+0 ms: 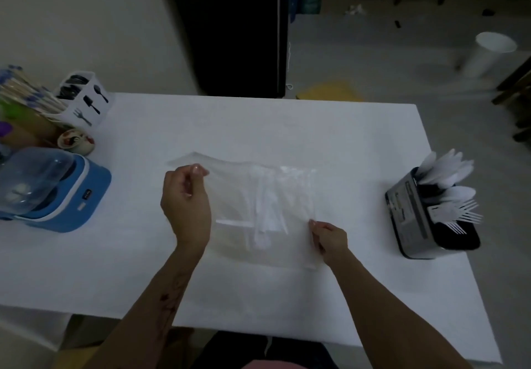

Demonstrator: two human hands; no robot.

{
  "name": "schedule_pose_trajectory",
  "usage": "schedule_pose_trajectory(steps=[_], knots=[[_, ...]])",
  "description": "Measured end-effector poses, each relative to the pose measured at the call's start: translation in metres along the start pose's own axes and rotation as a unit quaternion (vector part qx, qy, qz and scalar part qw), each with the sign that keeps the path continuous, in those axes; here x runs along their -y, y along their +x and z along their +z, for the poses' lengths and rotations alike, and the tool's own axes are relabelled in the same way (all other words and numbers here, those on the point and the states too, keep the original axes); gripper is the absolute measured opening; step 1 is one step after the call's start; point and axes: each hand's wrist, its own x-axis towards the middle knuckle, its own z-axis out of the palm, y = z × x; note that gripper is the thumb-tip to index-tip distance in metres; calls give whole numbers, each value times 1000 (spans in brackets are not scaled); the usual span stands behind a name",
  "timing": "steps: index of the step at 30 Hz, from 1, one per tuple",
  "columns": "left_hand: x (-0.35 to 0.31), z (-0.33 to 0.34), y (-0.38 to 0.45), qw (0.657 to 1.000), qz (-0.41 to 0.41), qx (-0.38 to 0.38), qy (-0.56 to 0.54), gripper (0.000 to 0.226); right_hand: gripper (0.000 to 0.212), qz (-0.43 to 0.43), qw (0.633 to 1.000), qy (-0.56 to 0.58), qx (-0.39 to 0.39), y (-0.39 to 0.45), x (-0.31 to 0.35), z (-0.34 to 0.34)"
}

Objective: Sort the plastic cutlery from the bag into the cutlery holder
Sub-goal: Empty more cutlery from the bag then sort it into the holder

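A clear plastic bag [244, 196] lies over the middle of the white table [258, 127], with a few white plastic cutlery pieces [265, 213] showing through it. My left hand [186, 205] pinches the bag's upper left edge and holds it lifted. My right hand [330, 238] pinches the bag's lower right edge near the table. A dark metal cutlery holder [413, 216] stands at the table's right edge, with white knives or spoons [448, 170] in its far compartments and white forks [462, 213] in a nearer one.
At the far left stand a white caddy [83, 101] with cutlery pictures, wrapped chopsticks [26, 93], a small patterned bowl [76, 141] and a blue appliance with a clear lid [51, 187]. A white bin [488, 52] stands on the floor beyond the table.
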Motion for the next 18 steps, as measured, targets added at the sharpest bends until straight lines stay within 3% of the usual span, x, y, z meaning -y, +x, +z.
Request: schedule_pose_trajectory(steps=[4, 7, 10, 14, 16, 18], knots=[[8, 3, 7, 993, 69, 29, 93, 28, 10, 59, 987, 115, 96, -2, 4, -11], [11, 6, 9, 987, 97, 26, 125, 33, 13, -6, 1000, -24, 14, 1, -6, -12], [2, 9, 3, 991, 97, 23, 90, 35, 15, -31, 997, -61, -30, -2, -6, -6], [5, 5, 2, 961, 217, 86, 150, 31, 16, -73, 989, -116, -61, -3, -3, -5], [10, 7, 7, 971, 180, 84, 132, 27, 16, -85, 985, -133, -71, -4, -3, -5], [16, 7, 7, 991, 61, 86, 87, 28, 14, -82, 982, -147, -82, -6, -1, -6]])
